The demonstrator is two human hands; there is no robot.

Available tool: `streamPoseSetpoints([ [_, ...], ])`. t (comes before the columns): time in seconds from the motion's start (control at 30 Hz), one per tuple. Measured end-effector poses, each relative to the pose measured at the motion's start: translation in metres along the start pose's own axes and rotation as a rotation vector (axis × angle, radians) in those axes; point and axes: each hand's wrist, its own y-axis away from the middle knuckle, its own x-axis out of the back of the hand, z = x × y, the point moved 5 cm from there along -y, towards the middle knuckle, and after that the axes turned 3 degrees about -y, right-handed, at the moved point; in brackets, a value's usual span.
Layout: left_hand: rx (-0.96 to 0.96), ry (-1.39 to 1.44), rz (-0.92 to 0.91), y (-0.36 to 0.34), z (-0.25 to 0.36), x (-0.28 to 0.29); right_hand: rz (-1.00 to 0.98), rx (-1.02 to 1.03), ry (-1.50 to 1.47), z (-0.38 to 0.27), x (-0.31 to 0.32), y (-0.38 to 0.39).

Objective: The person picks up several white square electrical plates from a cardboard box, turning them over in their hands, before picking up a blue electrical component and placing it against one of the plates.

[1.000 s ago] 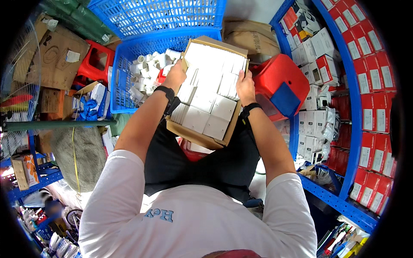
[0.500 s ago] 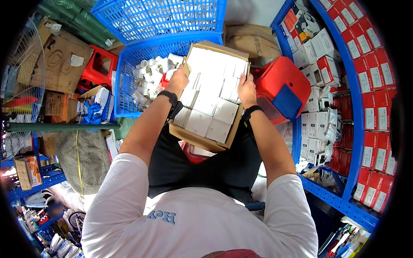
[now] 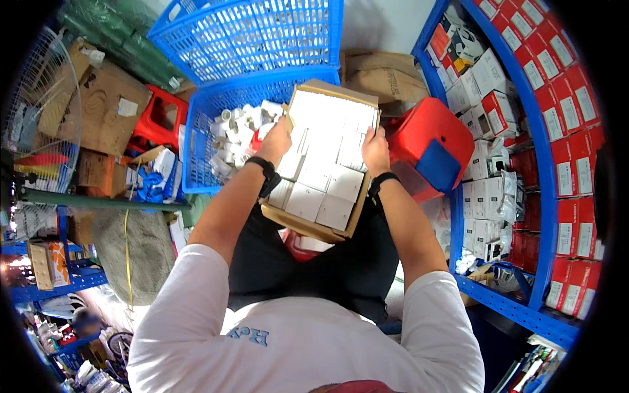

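Note:
An opened cardboard box (image 3: 359, 219) sits tilted above my thighs, packed with white square plates (image 3: 316, 171) in rows and stacks. My left hand (image 3: 276, 141) grips its left edge, fingers closed over the wall. On the opposite edge my right hand (image 3: 376, 151) is closed round the box wall, fingertips over the rim. Behind my left hand stands a blue plastic crate (image 3: 200, 183) with white pipe fittings (image 3: 227, 145) in it. The box hides the crate's right part.
A red stool (image 3: 429, 134) with a blue patch stands right of the box. Further right, blue shelving (image 3: 542, 262) holds red and white boxes (image 3: 575, 164). Another perforated blue crate (image 3: 262, 33) rises behind. At left are a green pole (image 3: 98, 201), a grey cushion (image 3: 134, 252) and cartons (image 3: 108, 105).
The whole scene has shifted slightly downward in the picture. Both hands keep their hold on the cardboard box, and its contents look the same.

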Motion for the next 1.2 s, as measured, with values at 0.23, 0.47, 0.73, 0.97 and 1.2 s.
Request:
streamPoseSetpoints([
  [0.23,-0.412,-0.303,0.155,0.021,0.060,0.028,-0.049,-0.110,-0.066,0.004,-0.001,0.002],
  [0.47,0.087,-0.066,-0.515,0.030,0.044,-0.035,-0.044,-0.139,-0.070,0.001,-0.002,0.004],
  [0.73,0.149,0.280,-0.364,0.027,0.050,-0.028,-0.202,-0.344,-0.713,0.059,-0.018,0.001],
  [0.97,-0.170,0.396,-0.433,0.052,0.077,-0.037,-0.596,-0.772,-1.173,0.062,0.079,0.112],
  [1.2,-0.026,0.469,-0.402,0.038,0.071,-0.058,-1.636,-0.516,-0.106,0.026,0.143,0.244],
])
